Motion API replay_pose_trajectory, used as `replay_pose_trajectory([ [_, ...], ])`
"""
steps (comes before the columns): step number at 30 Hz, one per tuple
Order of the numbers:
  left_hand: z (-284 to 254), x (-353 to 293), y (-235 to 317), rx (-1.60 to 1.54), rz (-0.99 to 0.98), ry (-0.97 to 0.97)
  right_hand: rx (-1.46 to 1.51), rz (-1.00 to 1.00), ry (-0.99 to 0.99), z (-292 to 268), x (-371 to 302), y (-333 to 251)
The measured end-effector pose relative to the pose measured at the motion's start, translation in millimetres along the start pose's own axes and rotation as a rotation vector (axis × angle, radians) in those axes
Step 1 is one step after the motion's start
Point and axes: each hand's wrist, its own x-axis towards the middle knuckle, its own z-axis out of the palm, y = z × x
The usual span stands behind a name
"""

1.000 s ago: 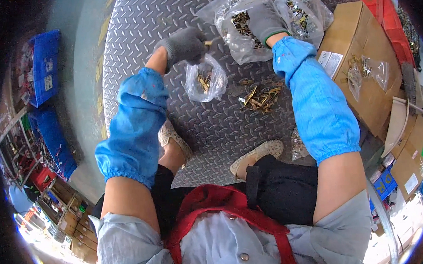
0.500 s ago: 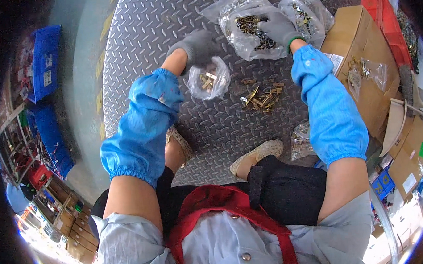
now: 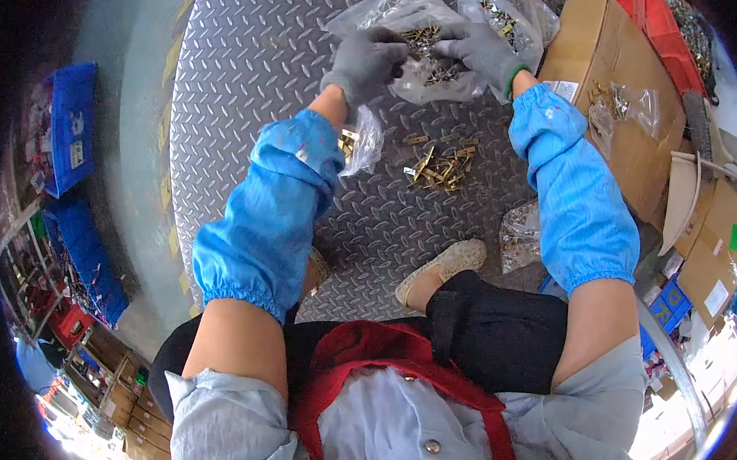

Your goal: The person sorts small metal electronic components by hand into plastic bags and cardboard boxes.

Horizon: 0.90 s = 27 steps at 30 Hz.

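Observation:
A clear plastic bag (image 3: 362, 13) lies open on the patterned metal plate at the far middle, full of small brass and silver metal parts (image 3: 442, 72). At its left side, my left hand (image 3: 368, 64), in a grey glove, has curled fingers beside the parts. My right hand (image 3: 486, 54), gloved in grey with a green cuff, bends its fingers over the parts from the right. Anything in either hand is too small to make out. Partly behind my left forearm sits a smaller clear bag (image 3: 368, 148) with brass pieces. A loose pile of brass parts (image 3: 446, 169) lies nearer me.
Another bag of metal parts (image 3: 531, 5) lies at the far right, next to a cardboard box (image 3: 619, 120) with small bags on it. Beyond stands a red bin (image 3: 660, 28). A clear bag (image 3: 518, 238) lies by my right forearm. Blue bins (image 3: 72, 128) stand far left.
My left hand has moved right and away from me, from above the small bag to the large bag's parts. My right hand stays at the large bag, its fingers pointing left.

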Motion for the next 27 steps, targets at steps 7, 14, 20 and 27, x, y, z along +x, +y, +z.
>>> replay_pose_trajectory([
  [7,-71.0,2.1,7.2,0.725,-0.106,-0.349,-0.558,0.009,0.162,-1.9,-0.8,-7.1],
  [14,-66.8,-6.0,-11.9,1.201,-0.167,-0.698,-0.521,-0.142,-0.223,23.3,-5.1,-26.0],
  [20,-13.0,14.8,-8.5,1.042,0.418,0.407,-0.552,-0.163,-0.274,89.0,-24.4,-32.6],
  [27,-44.5,46.5,-7.2,0.961,0.047,0.456,-0.185,-0.127,-0.113,71.5,2.3,-28.1],
])
